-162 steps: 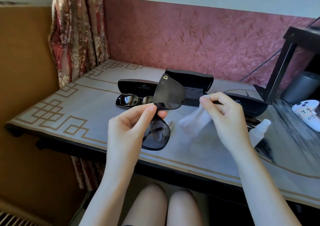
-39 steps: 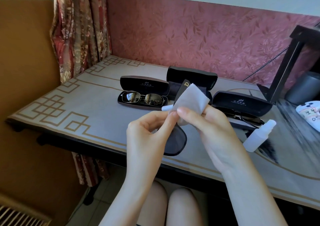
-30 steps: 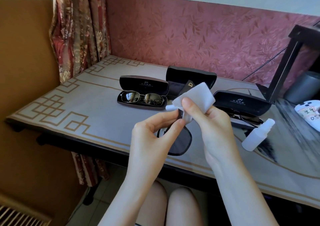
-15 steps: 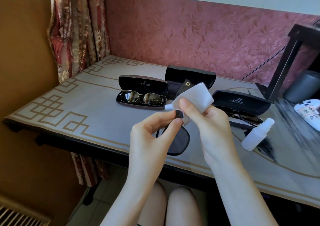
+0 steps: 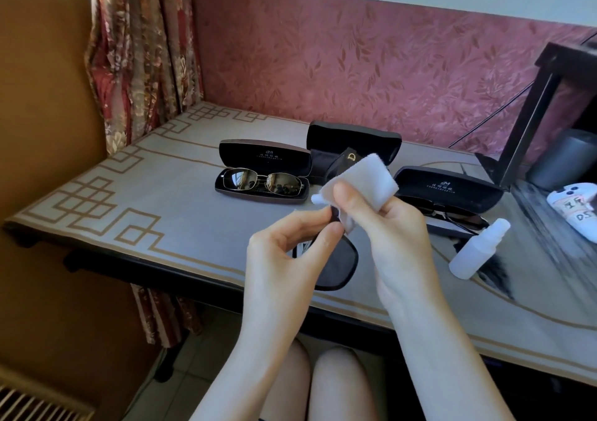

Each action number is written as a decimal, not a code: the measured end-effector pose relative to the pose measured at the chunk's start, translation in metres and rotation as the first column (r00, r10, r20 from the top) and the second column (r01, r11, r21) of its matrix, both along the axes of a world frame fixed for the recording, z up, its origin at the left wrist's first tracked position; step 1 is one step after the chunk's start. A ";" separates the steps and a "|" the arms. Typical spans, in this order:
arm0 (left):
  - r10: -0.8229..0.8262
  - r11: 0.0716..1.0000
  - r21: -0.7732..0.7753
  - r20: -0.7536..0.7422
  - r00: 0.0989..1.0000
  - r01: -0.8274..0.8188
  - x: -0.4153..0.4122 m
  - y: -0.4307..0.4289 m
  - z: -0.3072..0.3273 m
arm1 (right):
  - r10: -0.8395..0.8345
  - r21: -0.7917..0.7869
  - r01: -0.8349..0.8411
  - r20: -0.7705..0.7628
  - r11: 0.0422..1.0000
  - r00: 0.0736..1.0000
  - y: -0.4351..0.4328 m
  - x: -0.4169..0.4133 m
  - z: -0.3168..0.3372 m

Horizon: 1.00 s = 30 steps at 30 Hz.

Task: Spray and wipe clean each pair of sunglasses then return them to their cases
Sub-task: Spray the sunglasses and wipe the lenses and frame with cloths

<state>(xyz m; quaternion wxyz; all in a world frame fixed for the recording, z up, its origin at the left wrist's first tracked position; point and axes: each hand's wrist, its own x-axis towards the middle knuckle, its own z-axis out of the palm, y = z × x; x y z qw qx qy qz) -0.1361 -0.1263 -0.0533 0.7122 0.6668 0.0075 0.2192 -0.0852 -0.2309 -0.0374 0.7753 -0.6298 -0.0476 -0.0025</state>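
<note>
Left hand (image 5: 284,259) pinches black sunglasses (image 5: 339,265) above bench (image 5: 161,194); right hand (image 5: 387,226) grips white cloth (image 5: 365,178) w/ it pressed on frame.

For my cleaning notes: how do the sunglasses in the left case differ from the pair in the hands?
The cased sunglasses have a thin metal frame; the held pair, a thick black one. The cased sunglasses lie in their open case; the left hand pinches the held pair while the right hand presses a white cloth on it. Both have dark lenses.
</note>
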 end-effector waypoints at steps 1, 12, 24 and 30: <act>-0.001 1.000 -0.019 -0.002 1.000 0.001 0.000 -0.001 0.000 | -0.023 0.022 0.023 -0.008 0.999 1.000 0.003 0.000 0.001; -0.005 0.998 -0.055 0.020 1.000 0.006 0.000 0.005 0.001 | 0.163 -0.087 -0.160 0.021 0.983 0.986 -0.005 0.002 0.000; -0.002 0.998 -0.070 0.000 1.000 0.002 0.001 0.003 -0.004 | 0.075 -0.005 -0.075 -0.017 0.997 0.997 0.001 -0.001 0.000; 0.018 0.992 -0.122 -0.007 1.000 -0.018 0.001 0.003 -0.002 | 0.162 -0.063 -0.160 0.018 0.985 0.987 -0.006 0.000 0.004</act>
